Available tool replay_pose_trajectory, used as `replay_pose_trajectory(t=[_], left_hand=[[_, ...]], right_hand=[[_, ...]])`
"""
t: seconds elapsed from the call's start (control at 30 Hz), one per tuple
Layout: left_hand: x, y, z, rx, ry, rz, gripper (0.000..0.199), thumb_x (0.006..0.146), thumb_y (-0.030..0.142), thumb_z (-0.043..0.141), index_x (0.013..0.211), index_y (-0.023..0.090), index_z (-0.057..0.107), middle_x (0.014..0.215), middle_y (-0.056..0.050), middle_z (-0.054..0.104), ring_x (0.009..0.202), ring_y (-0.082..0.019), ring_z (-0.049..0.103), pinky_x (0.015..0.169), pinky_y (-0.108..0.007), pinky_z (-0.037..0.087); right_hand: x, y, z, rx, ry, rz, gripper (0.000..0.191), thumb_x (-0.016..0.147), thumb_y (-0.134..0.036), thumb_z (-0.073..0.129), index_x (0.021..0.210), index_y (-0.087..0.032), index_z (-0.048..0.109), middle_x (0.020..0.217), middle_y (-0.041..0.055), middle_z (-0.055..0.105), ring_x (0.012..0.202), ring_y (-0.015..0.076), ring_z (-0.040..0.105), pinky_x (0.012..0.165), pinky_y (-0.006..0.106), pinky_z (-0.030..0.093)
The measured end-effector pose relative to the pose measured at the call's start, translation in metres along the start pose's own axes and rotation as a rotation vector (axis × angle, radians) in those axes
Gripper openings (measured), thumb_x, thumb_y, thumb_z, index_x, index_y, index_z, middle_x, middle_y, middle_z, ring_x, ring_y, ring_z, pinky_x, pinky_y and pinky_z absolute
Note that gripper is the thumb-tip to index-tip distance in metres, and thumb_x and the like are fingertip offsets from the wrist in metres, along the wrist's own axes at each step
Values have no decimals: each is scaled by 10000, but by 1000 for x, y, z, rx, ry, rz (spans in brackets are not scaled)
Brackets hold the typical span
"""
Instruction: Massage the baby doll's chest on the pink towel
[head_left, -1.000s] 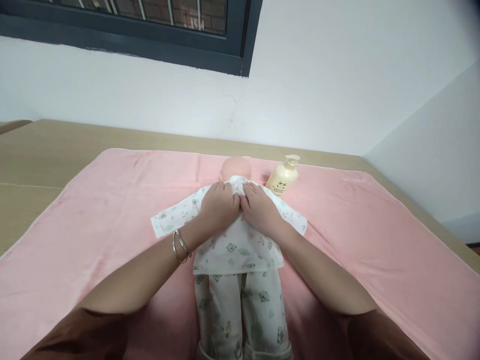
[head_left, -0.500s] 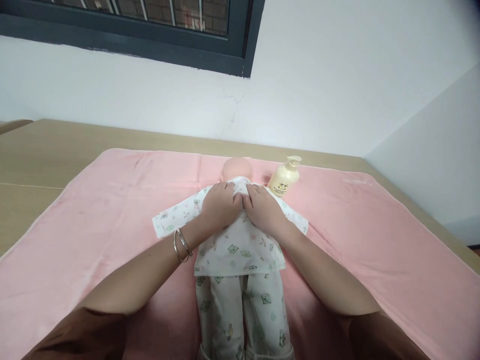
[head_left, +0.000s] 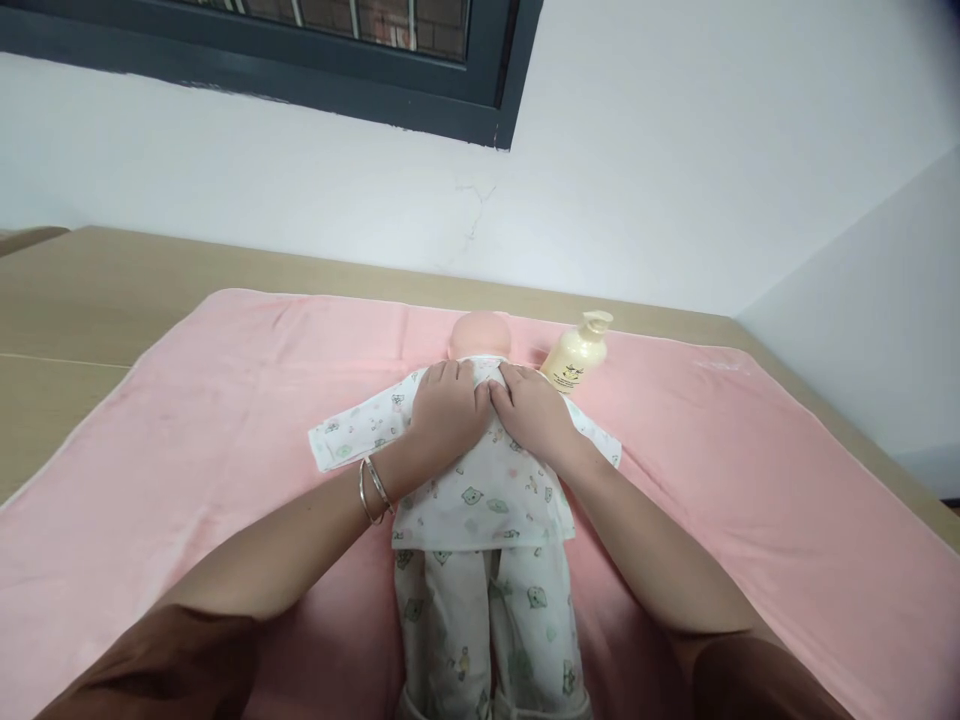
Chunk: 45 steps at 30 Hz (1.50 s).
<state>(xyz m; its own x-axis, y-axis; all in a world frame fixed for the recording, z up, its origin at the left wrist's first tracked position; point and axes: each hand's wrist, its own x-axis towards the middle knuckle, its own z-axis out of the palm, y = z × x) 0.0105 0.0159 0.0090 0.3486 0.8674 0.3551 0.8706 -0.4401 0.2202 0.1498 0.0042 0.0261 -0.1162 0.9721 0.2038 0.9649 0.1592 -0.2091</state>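
Observation:
A baby doll [head_left: 480, 335] in a white printed top [head_left: 484, 505] and matching trousers [head_left: 536, 610] lies stretched out before me, its head at the far end. My left hand [head_left: 450, 405] rests flat on the left side of the upper top, fingers extended towards the head. On the right side lies my right hand [head_left: 532, 410], also flat with its fingers stretched out. The thumbs meet or nearly meet in the middle. Both sleeves spread outward, the right one partly behind my wrist. No facial features of the doll show.
Beneath the doll spreads a pink blanket [head_left: 247, 400] on a wooden table [head_left: 150, 270]. A cream pump bottle [head_left: 577, 355] stands just right of the doll's shoulder. Behind the table rises a white wall [head_left: 637, 180] with a dark window frame [head_left: 487, 110].
The whole view has shifted slightly, so everything sits a little further right. Both hands stay on the doll's upper top, with only a slight shift of the fingers.

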Motion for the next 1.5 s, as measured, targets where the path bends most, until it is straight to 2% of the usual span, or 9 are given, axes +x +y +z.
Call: replay_pose_trajectory(t=[0.13, 0.3, 0.43, 0.57, 0.67, 0.87, 1.13, 1.37, 1.5], left_hand=[[-12, 11, -6, 77, 49, 109, 374, 946, 220, 388, 1226, 39, 558, 1268, -233, 612, 1218, -342, 546, 1043, -495, 422], [6, -12, -8, 24, -77, 270, 303, 936, 155, 352, 869, 133, 647, 959, -166, 679, 962, -293, 626, 903, -451, 484], [18, -31, -2, -19, -114, 216, 273, 944, 191, 382, 856, 160, 639, 852, -128, 667, 851, -262, 636, 800, -417, 508], [5, -16, 1, 35, -17, 121, 345, 978, 245, 329, 1046, 87, 628, 1074, -214, 669, 1054, -323, 615, 924, -486, 487], [-2, -6, 2, 34, 56, 55, 384, 979, 270, 343, 1193, 43, 568, 1227, -239, 624, 1188, -331, 560, 1026, -487, 446], [16, -25, 0, -77, -114, 131, 309, 967, 216, 326, 934, 133, 621, 978, -165, 681, 951, -275, 633, 894, -447, 513], [-5, -4, -5, -31, -58, 67, 442, 963, 251, 366, 1319, 28, 501, 1382, -225, 558, 1328, -325, 485, 1110, -477, 388], [14, -20, 0, 4, -92, 123, 328, 970, 196, 313, 1010, 96, 622, 1074, -182, 669, 1056, -288, 614, 970, -466, 484], [12, -16, 8, -13, -26, 26, 315, 969, 235, 351, 1095, 92, 602, 1149, -182, 657, 1098, -297, 599, 993, -471, 473]], right_hand=[[1, 1, 0, 6, -27, -17, 358, 1030, -300, 321, 1160, -113, 598, 1151, 145, 684, 1110, 290, 601, 964, 389, 443], [-11, -12, -3, -61, -22, -55, 423, 1036, -279, 287, 1248, -63, 582, 1222, 197, 648, 1183, 320, 563, 1052, 435, 414], [-20, -20, 0, -55, 2, -90, 482, 1037, -277, 252, 1332, -31, 543, 1309, 222, 604, 1274, 327, 513, 1125, 452, 370], [-6, -4, 8, 54, -40, -7, 538, 1038, -347, 268, 1443, -36, 434, 1510, 216, 441, 1436, 323, 366, 1180, 498, 308], [3, 4, 10, 83, -92, 52, 548, 1032, -374, 268, 1433, -43, 439, 1520, 222, 427, 1443, 330, 360, 1180, 547, 284], [-19, -13, 5, 18, -43, -44, 529, 1020, -341, 292, 1421, -38, 458, 1493, 215, 467, 1431, 339, 374, 1179, 513, 303], [8, 10, 7, 103, -50, -25, 449, 1006, -244, 238, 1279, -101, 564, 1410, 185, 559, 1323, 300, 491, 1119, 499, 364], [-15, -11, 2, 4, -88, -49, 535, 1005, -267, 275, 1471, -44, 415, 1525, 189, 435, 1447, 337, 347, 1179, 522, 300], [-11, -8, 4, 38, -89, -11, 540, 1014, -287, 265, 1485, -65, 409, 1539, 171, 423, 1455, 307, 348, 1191, 485, 298]])
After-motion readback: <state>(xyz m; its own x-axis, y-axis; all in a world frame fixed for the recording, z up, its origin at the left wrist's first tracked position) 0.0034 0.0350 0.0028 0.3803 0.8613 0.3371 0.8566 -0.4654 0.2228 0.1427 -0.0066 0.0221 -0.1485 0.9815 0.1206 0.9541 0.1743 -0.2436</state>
